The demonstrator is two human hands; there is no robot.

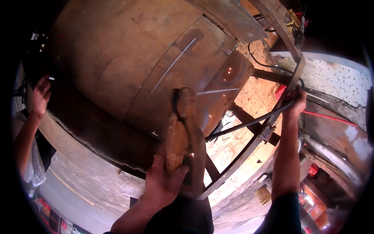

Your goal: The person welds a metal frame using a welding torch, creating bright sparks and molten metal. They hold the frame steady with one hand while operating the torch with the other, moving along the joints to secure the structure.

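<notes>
My left hand [161,185] grips a worn brown piece [177,144] with a dark edge, held upright and slightly blurred; its kind is not plain. On the right, my right hand [295,102] is closed round a black cable [249,123], beside a curved metal bar [288,84]. The cable runs down left from the hand, and its far end is partly hidden. Beyond my left hand spreads a large rusty, rounded metal sheet [113,50]. Two thin grey rods lie on it: a longer rod [171,68] and a shorter rod [220,91].
Another person's hand [40,95], with a small white stick [51,78] at its fingers, is at the far left. Dark crossbars [270,77] join the frame over a bright brown board [257,97]. A red line [331,118] stretches across the right. Pale, speckled tiling [339,74] lies beyond.
</notes>
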